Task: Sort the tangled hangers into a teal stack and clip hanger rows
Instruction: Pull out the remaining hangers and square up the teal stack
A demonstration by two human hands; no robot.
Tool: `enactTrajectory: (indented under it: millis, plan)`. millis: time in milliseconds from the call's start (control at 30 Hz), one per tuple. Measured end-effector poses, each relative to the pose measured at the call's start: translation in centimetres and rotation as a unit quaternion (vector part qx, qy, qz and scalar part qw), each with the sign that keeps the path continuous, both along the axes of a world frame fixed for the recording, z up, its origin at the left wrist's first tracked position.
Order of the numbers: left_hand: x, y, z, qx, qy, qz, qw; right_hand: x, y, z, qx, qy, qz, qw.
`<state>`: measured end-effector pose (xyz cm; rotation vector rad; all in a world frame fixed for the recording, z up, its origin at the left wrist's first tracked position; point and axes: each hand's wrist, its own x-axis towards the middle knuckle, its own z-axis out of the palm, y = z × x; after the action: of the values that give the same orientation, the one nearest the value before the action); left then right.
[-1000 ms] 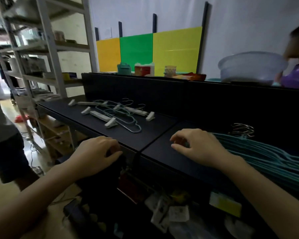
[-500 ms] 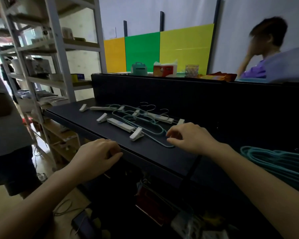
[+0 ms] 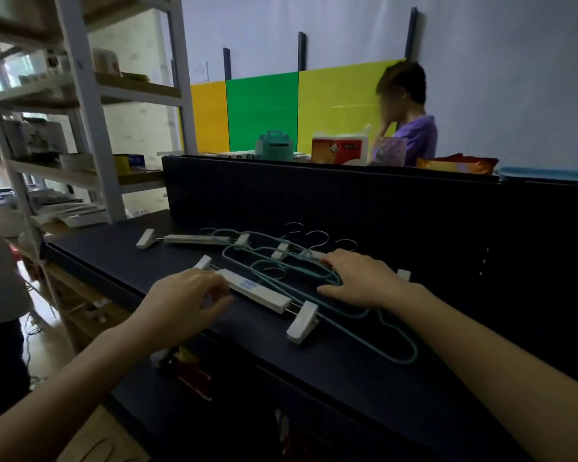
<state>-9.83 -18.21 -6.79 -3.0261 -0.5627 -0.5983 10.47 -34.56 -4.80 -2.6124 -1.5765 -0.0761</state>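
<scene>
Both hands are on the tangle, on the black tabletop (image 3: 107,255). The left hand (image 3: 187,301) has its fingers curled over the left end of the near clip hanger (image 3: 257,291), thumb on the near side, pinching the white bar. That hanger lies aslant along the front edge. One white clip (image 3: 302,322) sits at its right end, another (image 3: 202,262) peeps out just past the left knuckles.

The right hand (image 3: 361,278) lies palm down with loose fingers on the teal hangers (image 3: 281,261), pressing rather than gripping. The teal wires loop over and under the clip hangers. One long loop (image 3: 411,353) trails out towards the near right. There may be three of them, but the light is dim and the wires overlap.

Behind them, the far clip hanger (image 3: 194,239) rests flat, nearer the dark back panel (image 3: 314,198). Chrome hooks (image 3: 317,235) curl up beside it, and a lone white clip (image 3: 403,275) shows just beside the right wrist.

To the left stands a white shelf rack (image 3: 80,95). Beyond the panel are orange, green and yellow boards (image 3: 262,108) and a person in a purple shirt (image 3: 417,135).
</scene>
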Motion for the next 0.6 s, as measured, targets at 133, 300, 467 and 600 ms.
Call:
enactTrajectory:
  millis: [133,300,467,600]
  plan:
    - [0.8,3.3,-0.1,-0.004,-0.021,-0.016,1.000,0.5,2.5,-0.6,-0.023,0.004,-0.005,1.000]
    - [2.7,7.8,0.2,0.010,-0.021,-0.046,0.999,0.9,5.1,-1.1,-0.050,0.014,-0.034,0.998]
    - [4.7,11.2,0.7,0.020,-0.019,-0.087,0.996,1.3,6.4,-0.8,-0.073,-0.005,-0.084,0.994]
    - [6.0,12.6,1.0,0.011,-0.035,-0.132,0.991,0.9,6.9,-0.8,-0.085,-0.053,-0.102,0.990]
